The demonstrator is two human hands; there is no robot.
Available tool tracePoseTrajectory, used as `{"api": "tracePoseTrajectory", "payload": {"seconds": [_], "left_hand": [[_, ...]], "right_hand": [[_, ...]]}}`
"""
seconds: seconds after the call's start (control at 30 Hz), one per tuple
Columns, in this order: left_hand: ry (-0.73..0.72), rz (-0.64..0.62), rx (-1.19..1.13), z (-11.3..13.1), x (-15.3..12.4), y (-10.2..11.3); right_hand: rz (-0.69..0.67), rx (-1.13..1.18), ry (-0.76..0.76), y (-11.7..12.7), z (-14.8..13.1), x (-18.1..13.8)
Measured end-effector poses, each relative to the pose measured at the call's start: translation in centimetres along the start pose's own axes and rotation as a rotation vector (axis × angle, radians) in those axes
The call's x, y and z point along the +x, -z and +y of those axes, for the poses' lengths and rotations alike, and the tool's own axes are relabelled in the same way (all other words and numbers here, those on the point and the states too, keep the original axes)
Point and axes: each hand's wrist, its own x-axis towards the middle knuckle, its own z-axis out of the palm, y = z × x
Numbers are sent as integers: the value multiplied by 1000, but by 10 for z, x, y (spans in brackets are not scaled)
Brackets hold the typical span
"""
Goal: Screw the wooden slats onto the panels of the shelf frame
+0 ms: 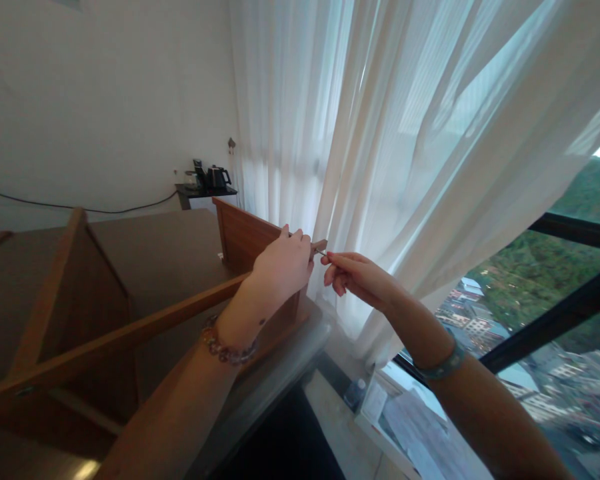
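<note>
My left hand [283,267] is closed around the upper corner of a wooden frame piece [240,235], gripping it near its right end. My right hand [355,275] is just to the right, fingers pinched on a thin small metal item [321,251] that touches the wood corner; I cannot make out what it is. A beaded bracelet sits on my left wrist and a teal band on my right wrist. Wooden rails [130,330] of the same piece run leftward below my left arm.
A sheer white curtain [405,153] hangs right behind the hands, in front of a big window with black frames [555,320]. A dark side table with a kettle [217,177] stands by the far wall. A small bottle [355,393] sits on the sill below.
</note>
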Motion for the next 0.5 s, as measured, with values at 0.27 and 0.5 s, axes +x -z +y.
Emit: {"api": "tracePoseTrajectory", "payload": {"seconds": [0.27,0.5], "left_hand": [[85,71,5,6,4,-9],[98,92,11,8,1,-8]], "right_hand": [[-29,567,-137,-8,2,-3],[19,-390,268,2,14,2]]}}
